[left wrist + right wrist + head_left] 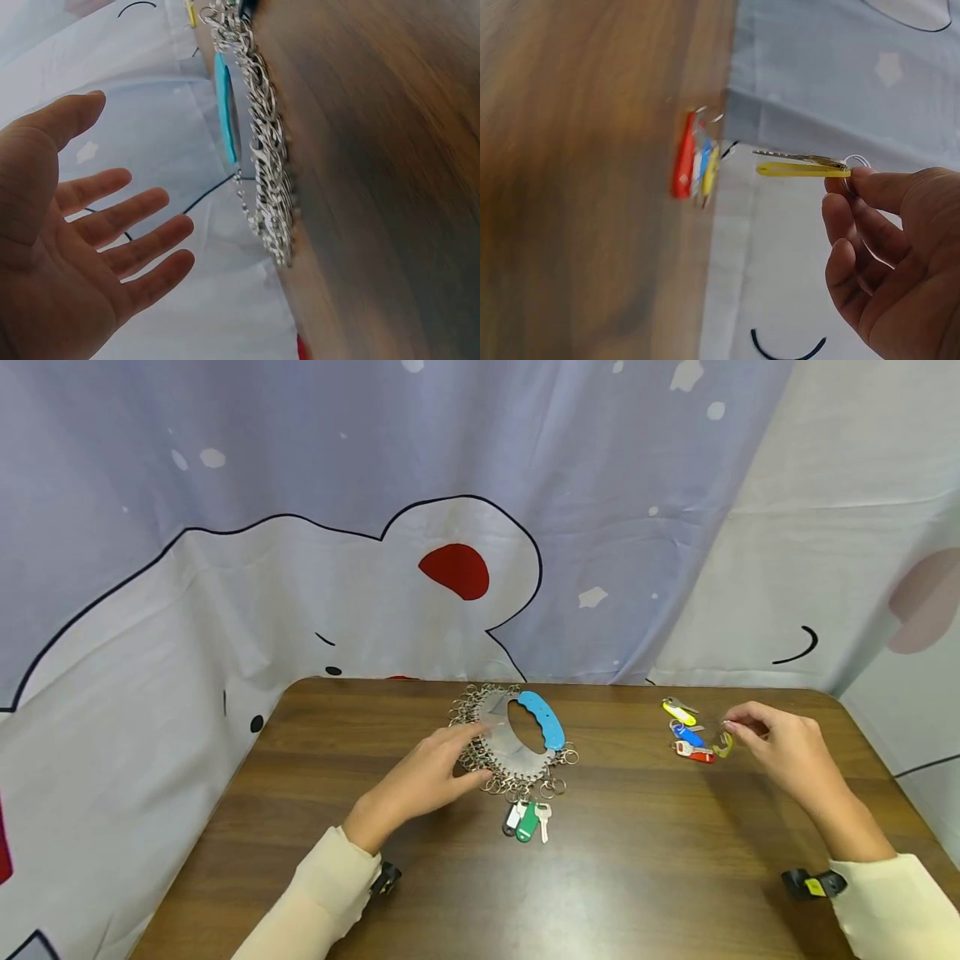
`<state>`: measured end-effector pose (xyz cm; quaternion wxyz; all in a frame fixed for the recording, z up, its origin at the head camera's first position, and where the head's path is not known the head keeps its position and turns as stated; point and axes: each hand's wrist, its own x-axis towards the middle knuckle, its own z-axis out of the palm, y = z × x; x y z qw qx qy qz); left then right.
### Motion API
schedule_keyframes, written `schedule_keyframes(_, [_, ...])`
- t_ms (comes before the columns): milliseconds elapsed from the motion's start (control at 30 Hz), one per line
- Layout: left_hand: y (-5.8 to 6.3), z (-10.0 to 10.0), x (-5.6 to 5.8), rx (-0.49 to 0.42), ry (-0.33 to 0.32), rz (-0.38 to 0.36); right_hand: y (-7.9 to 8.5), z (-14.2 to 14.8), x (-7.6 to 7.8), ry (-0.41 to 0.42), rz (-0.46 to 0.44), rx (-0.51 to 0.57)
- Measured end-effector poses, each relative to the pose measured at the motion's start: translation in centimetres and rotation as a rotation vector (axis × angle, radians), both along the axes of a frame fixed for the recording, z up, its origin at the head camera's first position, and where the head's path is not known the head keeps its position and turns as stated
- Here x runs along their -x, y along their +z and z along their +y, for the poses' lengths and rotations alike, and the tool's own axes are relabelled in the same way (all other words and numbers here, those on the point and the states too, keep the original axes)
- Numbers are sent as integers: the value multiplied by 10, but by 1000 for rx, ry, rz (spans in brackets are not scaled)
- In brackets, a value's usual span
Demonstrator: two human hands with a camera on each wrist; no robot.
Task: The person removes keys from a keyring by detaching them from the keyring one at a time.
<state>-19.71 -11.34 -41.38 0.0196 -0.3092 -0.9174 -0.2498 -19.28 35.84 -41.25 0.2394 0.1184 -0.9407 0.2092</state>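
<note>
In my right hand (pixel 795 764), thumb and fingertips pinch the ring (pixel 849 184) of a yellow key tag (pixel 795 170). A key (pixel 802 157) hangs from that same ring, all of it raised off the table. Over the left side of a metal plate (pixel 512 753) hovers my left hand (pixel 427 777), its fingers spread and holding nothing. That plate has a blue handle (pixel 545 722) and many small metal rings (pixel 551 787) along its toothed edge. Below it, a green key tag (pixel 528 822), a dark tag (pixel 510 821) and keys (pixel 543 824) hang from the rings or lie against them; I cannot tell which.
Left of my right hand lie another yellow key tag (pixel 679 712), a blue key tag (pixel 687 735) and a red key tag (pixel 702 757), close together with keys. A printed curtain (pixel 360 610) hangs behind the back edge of the wooden table (pixel 637 877).
</note>
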Motion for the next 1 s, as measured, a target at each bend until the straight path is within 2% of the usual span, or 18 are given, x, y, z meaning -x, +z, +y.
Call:
schedule_keyframes(267, [0,-11,-6,122,14,-17,-10,14,-7,24,16,-53])
schedule_keyframes(533, [-5,-17,-10,206,-18,62,-20,7,-6,88,-64,-140])
schedule_keyframes(833, [-15,-13,-8,167,-70,160,-29,-10,1,104,-190,-182])
schedule_keyframes(1000, [-18,-9,-6,164,-125,222,-33,-18,4,111,-183,-211])
